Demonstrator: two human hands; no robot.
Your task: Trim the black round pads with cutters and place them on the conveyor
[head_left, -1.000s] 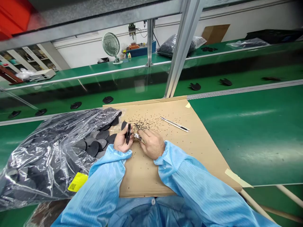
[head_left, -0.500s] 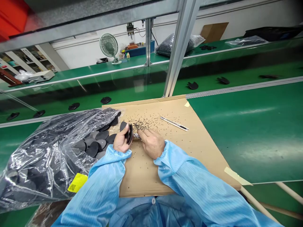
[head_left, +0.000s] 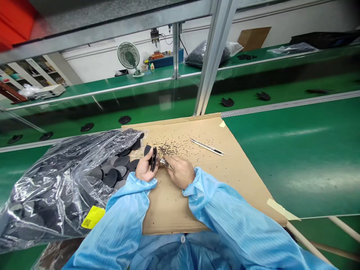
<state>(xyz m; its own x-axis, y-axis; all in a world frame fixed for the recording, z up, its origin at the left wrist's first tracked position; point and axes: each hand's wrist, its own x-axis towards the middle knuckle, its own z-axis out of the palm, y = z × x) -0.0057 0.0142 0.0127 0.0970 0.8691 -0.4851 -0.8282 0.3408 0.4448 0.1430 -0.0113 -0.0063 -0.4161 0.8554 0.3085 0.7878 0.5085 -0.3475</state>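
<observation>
My left hand (head_left: 144,170) is closed round a black round plastic part (head_left: 153,159), held on edge with its side toward my right hand. Another dark disc shows just behind it, against the fingers. In my right hand (head_left: 181,171) is a pair of nippers (head_left: 163,161), its metal head pointing left at the part. Fingers hide the handles, and I cannot tell whether the jaws touch the plastic. Small black scraps (head_left: 168,149) lie scattered on the cardboard sheet (head_left: 165,215) beneath both hands.
A clear plastic bag (head_left: 53,187) full of dark discs lies open at my left. To the right on the cardboard rests a slim craft knife (head_left: 207,147). Beyond a metal post (head_left: 215,60), black parts (head_left: 227,102) sit along a green belt.
The nippers' head has turned slightly and shows more clearly between my hands. Black parts on the belt have shifted a little to the left. My left hand keeps its hold.
</observation>
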